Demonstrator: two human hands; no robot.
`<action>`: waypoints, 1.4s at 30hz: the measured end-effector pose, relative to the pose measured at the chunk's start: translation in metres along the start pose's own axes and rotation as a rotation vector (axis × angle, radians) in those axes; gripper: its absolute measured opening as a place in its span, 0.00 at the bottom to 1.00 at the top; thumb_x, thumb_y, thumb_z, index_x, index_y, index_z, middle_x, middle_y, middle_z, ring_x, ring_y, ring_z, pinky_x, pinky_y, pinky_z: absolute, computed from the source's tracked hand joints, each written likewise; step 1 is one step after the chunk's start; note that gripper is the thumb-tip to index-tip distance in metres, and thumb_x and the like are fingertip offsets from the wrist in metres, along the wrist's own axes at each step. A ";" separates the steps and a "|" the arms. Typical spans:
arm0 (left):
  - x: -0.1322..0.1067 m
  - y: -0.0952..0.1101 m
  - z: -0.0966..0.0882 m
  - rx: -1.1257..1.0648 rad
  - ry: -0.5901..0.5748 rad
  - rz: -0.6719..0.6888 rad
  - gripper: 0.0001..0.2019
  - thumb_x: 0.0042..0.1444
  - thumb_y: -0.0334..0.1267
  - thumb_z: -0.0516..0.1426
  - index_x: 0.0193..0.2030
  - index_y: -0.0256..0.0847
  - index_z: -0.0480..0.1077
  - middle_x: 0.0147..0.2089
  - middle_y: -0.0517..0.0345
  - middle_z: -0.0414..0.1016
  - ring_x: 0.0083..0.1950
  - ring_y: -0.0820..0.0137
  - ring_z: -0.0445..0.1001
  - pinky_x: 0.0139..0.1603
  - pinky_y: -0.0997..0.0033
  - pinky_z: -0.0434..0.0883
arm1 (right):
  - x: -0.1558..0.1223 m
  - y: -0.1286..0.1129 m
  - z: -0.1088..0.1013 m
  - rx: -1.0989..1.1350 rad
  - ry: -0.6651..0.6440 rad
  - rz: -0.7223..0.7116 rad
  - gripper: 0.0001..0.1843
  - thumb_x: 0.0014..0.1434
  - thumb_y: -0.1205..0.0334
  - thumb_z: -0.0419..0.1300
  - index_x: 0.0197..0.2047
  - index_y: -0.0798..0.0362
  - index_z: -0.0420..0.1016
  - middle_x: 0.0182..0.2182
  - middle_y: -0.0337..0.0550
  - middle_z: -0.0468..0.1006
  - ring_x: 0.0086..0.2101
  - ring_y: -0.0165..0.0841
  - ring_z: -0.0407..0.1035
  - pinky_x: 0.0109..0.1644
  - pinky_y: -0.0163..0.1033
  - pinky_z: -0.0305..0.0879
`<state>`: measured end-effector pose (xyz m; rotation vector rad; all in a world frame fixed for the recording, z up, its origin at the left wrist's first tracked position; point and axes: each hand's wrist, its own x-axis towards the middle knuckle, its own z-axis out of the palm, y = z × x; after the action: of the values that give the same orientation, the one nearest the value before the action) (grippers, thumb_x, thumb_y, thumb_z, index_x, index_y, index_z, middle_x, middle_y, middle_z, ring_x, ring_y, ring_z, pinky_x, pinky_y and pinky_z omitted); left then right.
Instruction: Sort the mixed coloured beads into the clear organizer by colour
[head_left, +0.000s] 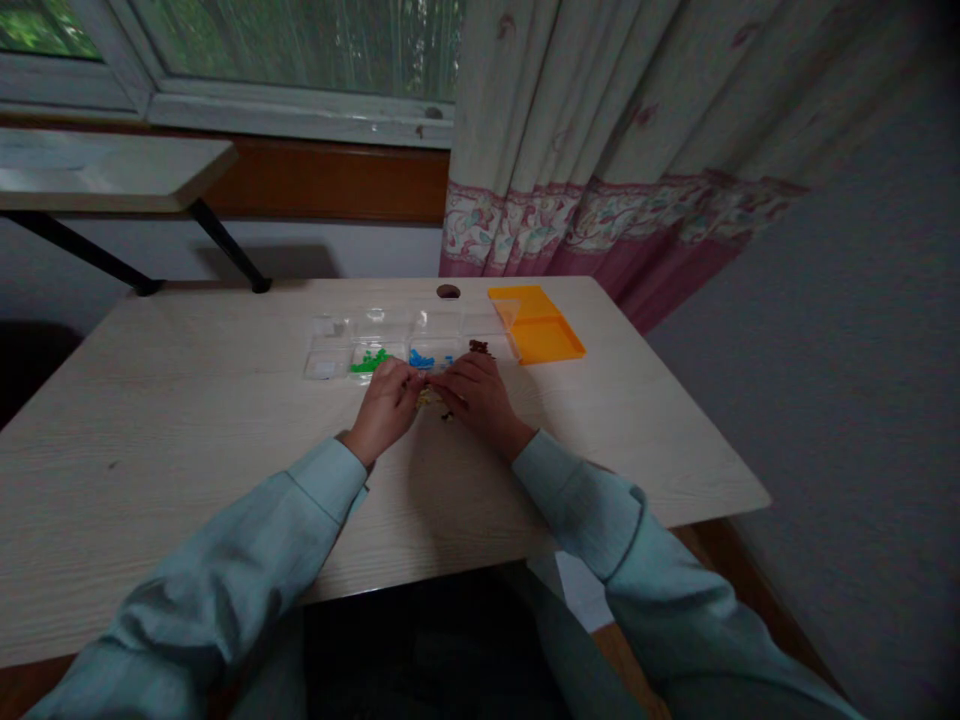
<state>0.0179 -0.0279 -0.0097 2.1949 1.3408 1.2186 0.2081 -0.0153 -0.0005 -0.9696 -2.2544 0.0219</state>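
My left hand (388,398) and my right hand (478,396) meet at the fingertips over the table, just in front of a clear compartment box (322,360). Both are closed in a pinch, and what lies between the fingers is too small to name. Small green pieces (369,361) fill one compartment beyond my left hand. Blue pieces (422,359) lie in the compartment beyond the fingertips, and dark brown pieces (478,347) show behind my right hand. Under the fingers are some yellowish pieces (427,397), partly hidden, with a small dark piece (447,416) nearby.
An orange tray (551,338) lies at the right end of the clear box, partly under its edge. A raised white shelf (112,175) on black legs stands at the back left. A round hole (448,291) is near the table's (225,480) back edge. Curtains (555,150) hang behind.
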 end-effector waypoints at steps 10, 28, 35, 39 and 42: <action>0.000 0.000 0.000 0.036 -0.002 -0.015 0.11 0.66 0.39 0.48 0.34 0.41 0.67 0.35 0.55 0.67 0.41 0.67 0.67 0.45 0.63 0.68 | 0.001 0.006 -0.003 -0.016 0.078 -0.002 0.12 0.65 0.56 0.55 0.41 0.43 0.80 0.35 0.41 0.79 0.43 0.37 0.67 0.53 0.45 0.59; -0.002 0.000 -0.001 0.079 -0.025 -0.003 0.10 0.65 0.38 0.49 0.37 0.39 0.70 0.36 0.54 0.69 0.42 0.66 0.67 0.46 0.62 0.67 | -0.001 0.054 -0.016 -0.212 0.204 0.493 0.16 0.66 0.54 0.53 0.38 0.49 0.80 0.39 0.45 0.78 0.43 0.40 0.64 0.48 0.47 0.55; -0.002 0.013 -0.001 0.254 -0.182 0.055 0.12 0.60 0.34 0.54 0.49 0.42 0.73 0.44 0.50 0.68 0.48 0.60 0.65 0.51 0.58 0.66 | 0.002 0.047 -0.014 -0.165 0.177 0.454 0.17 0.65 0.51 0.53 0.37 0.49 0.80 0.37 0.45 0.78 0.42 0.39 0.65 0.47 0.46 0.56; -0.003 0.017 0.001 0.331 -0.218 0.071 0.13 0.61 0.35 0.54 0.50 0.44 0.73 0.45 0.50 0.67 0.47 0.59 0.64 0.50 0.57 0.66 | 0.003 0.042 -0.014 -0.161 0.167 0.433 0.18 0.66 0.51 0.52 0.37 0.49 0.80 0.37 0.45 0.78 0.41 0.39 0.65 0.46 0.45 0.57; -0.004 0.017 0.002 0.353 -0.221 0.077 0.12 0.61 0.35 0.53 0.49 0.44 0.73 0.44 0.49 0.66 0.47 0.59 0.64 0.49 0.56 0.66 | 0.003 0.042 -0.014 -0.172 0.150 0.430 0.18 0.66 0.51 0.52 0.37 0.49 0.80 0.37 0.46 0.78 0.41 0.39 0.65 0.46 0.45 0.57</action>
<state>0.0288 -0.0393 -0.0026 2.5525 1.4795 0.7770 0.2414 0.0138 0.0005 -1.4823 -1.8994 -0.0553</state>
